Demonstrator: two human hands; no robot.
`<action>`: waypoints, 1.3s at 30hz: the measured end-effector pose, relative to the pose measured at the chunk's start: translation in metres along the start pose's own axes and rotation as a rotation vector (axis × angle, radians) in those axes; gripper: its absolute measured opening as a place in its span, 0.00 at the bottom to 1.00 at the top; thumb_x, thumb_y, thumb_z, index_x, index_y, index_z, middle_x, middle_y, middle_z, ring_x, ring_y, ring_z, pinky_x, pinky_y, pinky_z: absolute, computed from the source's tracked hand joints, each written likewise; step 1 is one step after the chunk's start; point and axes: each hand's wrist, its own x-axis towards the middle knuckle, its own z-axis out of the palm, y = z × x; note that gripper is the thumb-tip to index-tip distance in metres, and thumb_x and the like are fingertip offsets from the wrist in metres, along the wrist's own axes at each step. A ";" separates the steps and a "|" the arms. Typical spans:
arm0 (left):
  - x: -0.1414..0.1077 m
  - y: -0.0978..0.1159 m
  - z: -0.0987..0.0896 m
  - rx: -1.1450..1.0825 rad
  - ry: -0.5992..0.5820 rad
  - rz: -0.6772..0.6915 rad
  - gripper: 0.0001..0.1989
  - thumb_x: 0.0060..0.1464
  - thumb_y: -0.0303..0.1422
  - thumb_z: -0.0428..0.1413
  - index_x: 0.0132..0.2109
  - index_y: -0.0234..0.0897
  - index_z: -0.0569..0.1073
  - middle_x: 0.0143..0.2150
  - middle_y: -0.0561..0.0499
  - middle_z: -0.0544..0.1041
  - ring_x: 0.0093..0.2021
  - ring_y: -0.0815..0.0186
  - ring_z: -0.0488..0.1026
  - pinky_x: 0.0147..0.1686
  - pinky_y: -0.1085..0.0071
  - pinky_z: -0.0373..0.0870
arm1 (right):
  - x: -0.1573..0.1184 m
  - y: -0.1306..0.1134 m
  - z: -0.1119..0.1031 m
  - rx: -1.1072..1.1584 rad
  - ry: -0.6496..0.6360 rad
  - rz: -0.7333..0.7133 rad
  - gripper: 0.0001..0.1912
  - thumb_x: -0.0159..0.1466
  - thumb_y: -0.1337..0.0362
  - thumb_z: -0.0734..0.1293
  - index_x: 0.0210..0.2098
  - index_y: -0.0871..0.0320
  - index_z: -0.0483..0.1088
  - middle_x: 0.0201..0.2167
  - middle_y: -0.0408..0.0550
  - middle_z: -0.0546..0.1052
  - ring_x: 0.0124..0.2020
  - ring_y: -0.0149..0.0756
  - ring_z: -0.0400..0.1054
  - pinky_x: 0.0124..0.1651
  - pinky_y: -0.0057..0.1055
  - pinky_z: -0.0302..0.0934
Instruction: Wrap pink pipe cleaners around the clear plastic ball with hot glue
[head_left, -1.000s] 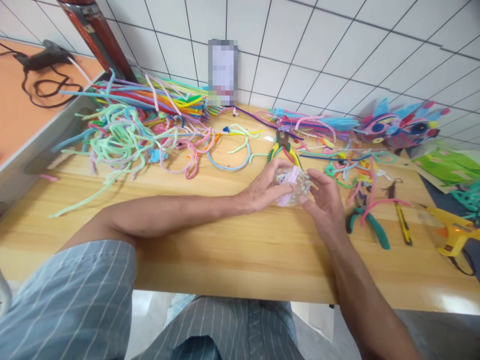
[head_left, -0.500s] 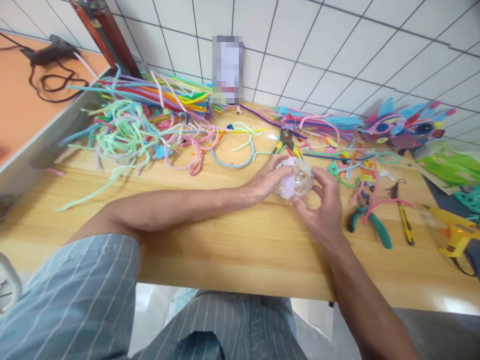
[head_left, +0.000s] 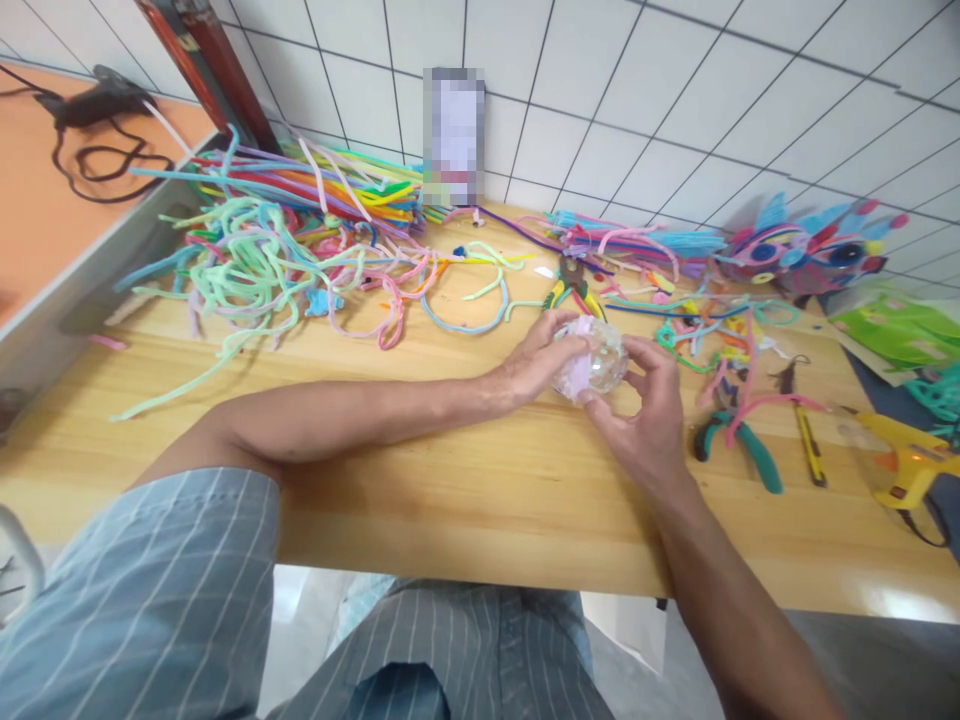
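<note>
White tiles (head_left: 600, 80) rise behind our wooden worktop (head_left: 465, 500), where a clear ball (head_left: 607, 365) with a lilac strip (head_left: 579, 372) across it sits between our two hands, near the front of the yellow-handled pliers (head_left: 571, 272). Our left hand (head_left: 529, 368) grasps its left side, with the thumb lying over the strip, while the fingers of our right hand (head_left: 654, 425) curl around its right side and the thumb meets its lower edge. We judge the step in hand to be steadying the ball and minding how the strip lies. From here, any careful adjustment calls for light, even pressure from both sides, since a smooth, round surface could slip or the strip could shift; we cannot tell how firmly it is fixed. Pale green pipe cleaners (head_left: 240, 270) lie tangled to our left, and a yellow glue gun (head_left: 911, 455) rests well apart on our right.
</note>
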 end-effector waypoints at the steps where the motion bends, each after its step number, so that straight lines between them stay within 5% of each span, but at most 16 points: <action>1: 0.000 0.000 0.000 -0.010 0.005 -0.005 0.20 0.59 0.37 0.60 0.56 0.40 0.68 0.62 0.44 0.76 0.65 0.55 0.73 0.64 0.59 0.72 | 0.000 0.000 -0.001 0.002 -0.003 0.005 0.37 0.58 0.57 0.79 0.64 0.49 0.67 0.65 0.57 0.71 0.68 0.54 0.67 0.60 0.55 0.74; 7: 0.004 0.013 -0.001 -0.261 -0.114 -0.246 0.18 0.62 0.46 0.56 0.51 0.38 0.74 0.49 0.44 0.82 0.50 0.54 0.79 0.50 0.56 0.78 | 0.004 0.005 -0.013 0.159 -0.063 0.094 0.31 0.66 0.55 0.75 0.67 0.45 0.68 0.67 0.54 0.72 0.68 0.50 0.69 0.65 0.54 0.70; 12: 0.005 0.021 -0.004 -0.397 -0.135 -0.353 0.15 0.61 0.44 0.57 0.45 0.37 0.78 0.40 0.46 0.83 0.39 0.59 0.79 0.43 0.61 0.79 | 0.006 0.005 -0.016 0.055 -0.042 0.009 0.29 0.67 0.56 0.75 0.66 0.45 0.70 0.66 0.53 0.75 0.67 0.52 0.70 0.62 0.55 0.73; 23: 0.001 0.019 -0.001 -0.356 -0.147 -0.344 0.17 0.63 0.42 0.54 0.50 0.36 0.78 0.45 0.46 0.84 0.42 0.61 0.79 0.41 0.66 0.77 | 0.003 0.001 -0.012 -0.076 -0.004 -0.147 0.33 0.63 0.62 0.76 0.66 0.46 0.69 0.64 0.56 0.75 0.64 0.54 0.72 0.53 0.52 0.79; 27: 0.005 0.011 -0.005 -0.143 -0.079 -0.147 0.21 0.62 0.45 0.56 0.55 0.37 0.74 0.56 0.42 0.80 0.54 0.54 0.78 0.50 0.60 0.78 | 0.003 0.002 -0.012 -0.051 -0.013 -0.144 0.33 0.62 0.62 0.77 0.65 0.46 0.68 0.64 0.56 0.75 0.66 0.54 0.71 0.57 0.54 0.77; 31: 0.003 0.002 -0.015 0.267 -0.032 0.292 0.29 0.58 0.43 0.62 0.62 0.38 0.68 0.67 0.39 0.72 0.69 0.51 0.69 0.68 0.53 0.69 | 0.003 0.003 -0.013 0.175 -0.019 0.021 0.24 0.67 0.59 0.73 0.61 0.46 0.70 0.66 0.54 0.72 0.68 0.50 0.69 0.63 0.54 0.73; 35: -0.006 -0.010 -0.018 0.584 -0.121 0.632 0.30 0.61 0.42 0.60 0.66 0.38 0.65 0.66 0.37 0.71 0.70 0.49 0.67 0.71 0.48 0.65 | 0.003 0.001 -0.011 0.329 0.046 0.145 0.18 0.66 0.55 0.73 0.55 0.48 0.73 0.62 0.53 0.75 0.65 0.48 0.72 0.64 0.52 0.73; 39: -0.009 -0.023 -0.015 0.685 -0.143 0.777 0.29 0.62 0.40 0.59 0.67 0.37 0.64 0.65 0.36 0.71 0.69 0.48 0.68 0.70 0.48 0.67 | 0.003 0.000 -0.005 0.417 0.074 0.212 0.19 0.63 0.57 0.75 0.53 0.48 0.75 0.59 0.52 0.77 0.65 0.49 0.71 0.65 0.51 0.71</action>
